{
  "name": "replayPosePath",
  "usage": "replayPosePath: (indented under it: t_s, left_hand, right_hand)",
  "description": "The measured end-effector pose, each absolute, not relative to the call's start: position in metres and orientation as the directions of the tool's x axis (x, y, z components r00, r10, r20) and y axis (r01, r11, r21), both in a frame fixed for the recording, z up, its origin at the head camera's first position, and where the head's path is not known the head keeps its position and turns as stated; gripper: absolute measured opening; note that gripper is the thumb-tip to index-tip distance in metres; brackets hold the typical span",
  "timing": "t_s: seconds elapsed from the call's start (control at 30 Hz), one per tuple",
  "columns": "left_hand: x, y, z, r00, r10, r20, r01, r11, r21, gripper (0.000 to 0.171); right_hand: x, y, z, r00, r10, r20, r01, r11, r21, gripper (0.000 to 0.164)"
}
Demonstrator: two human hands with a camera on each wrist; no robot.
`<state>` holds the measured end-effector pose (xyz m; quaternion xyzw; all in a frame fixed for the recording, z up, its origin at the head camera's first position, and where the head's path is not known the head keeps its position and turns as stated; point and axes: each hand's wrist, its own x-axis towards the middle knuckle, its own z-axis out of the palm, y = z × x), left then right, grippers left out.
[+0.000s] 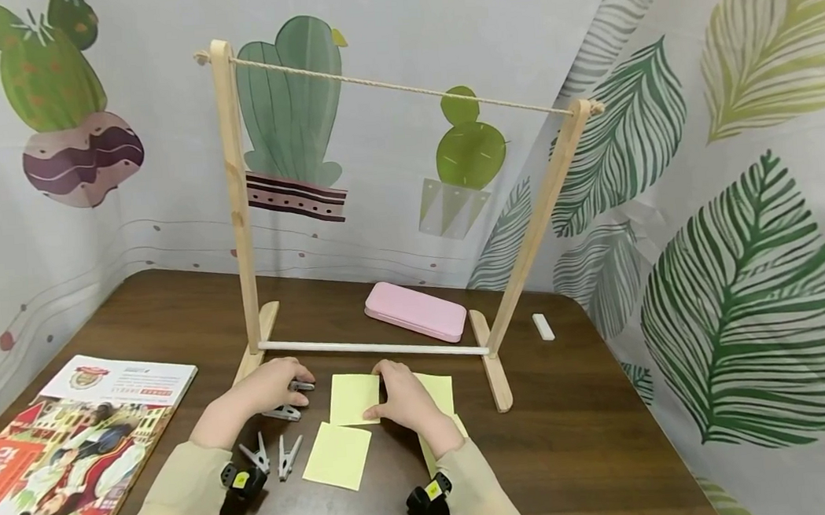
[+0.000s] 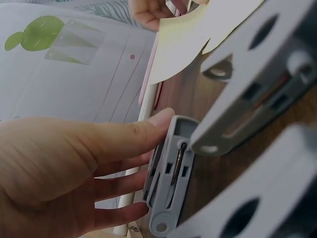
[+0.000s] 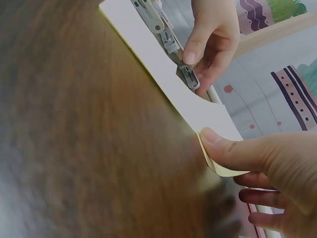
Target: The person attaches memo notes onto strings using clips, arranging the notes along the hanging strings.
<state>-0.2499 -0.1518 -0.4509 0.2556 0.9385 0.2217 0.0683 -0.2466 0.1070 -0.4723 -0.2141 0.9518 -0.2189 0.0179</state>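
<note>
Several yellow paper notes lie on the dark table, one upper left (image 1: 350,399), one nearer the front (image 1: 336,456), others partly under my right arm. My right hand (image 1: 408,399) pinches the edge of the upper-left note (image 3: 218,116), thumb on top and fingers beneath. To the left, my left hand (image 1: 273,386) holds a grey clothespin (image 2: 171,176) between thumb and fingers. Another clothespin (image 1: 283,413) lies just below that hand. Two more, a left one (image 1: 257,454) and a right one (image 1: 289,457), rest nearer the front.
A wooden stand (image 1: 242,221) with a rope (image 1: 402,87) strung across its top stands behind the hands, a white bar (image 1: 375,346) low across it. Beyond the bar lies a pink case (image 1: 416,311). A magazine (image 1: 77,459) is at left, a small white block (image 1: 543,327) at right.
</note>
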Motion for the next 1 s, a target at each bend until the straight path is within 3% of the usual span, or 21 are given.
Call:
replayPosePath:
  t_s: [0.53, 0.83, 1.0]
  left_hand:
    - [-0.245, -0.139, -0.447, -0.858, 0.514, -0.011, 0.464, 0.784, 0.412, 0.036]
    - [-0.243, -0.139, -0.449, -0.861, 0.508, 0.008, 0.47, 0.79, 0.393, 0.034]
    - [-0.243, -0.137, -0.446, -0.852, 0.523, 0.022, 0.496, 0.792, 0.355, 0.03]
  right_hand:
    - [-0.25, 0.111, -0.471, -0.922, -0.379, 0.077, -0.324, 0.65, -0.687, 0.072]
    - [-0.252, 0.117, -0.47, -0.91, -0.415, 0.021, -0.229, 0.46, -0.858, 0.03]
    - [-0.251, 0.119, -0.466, -0.902, -0.431, 0.006, -0.197, 0.401, -0.894, 0.026]
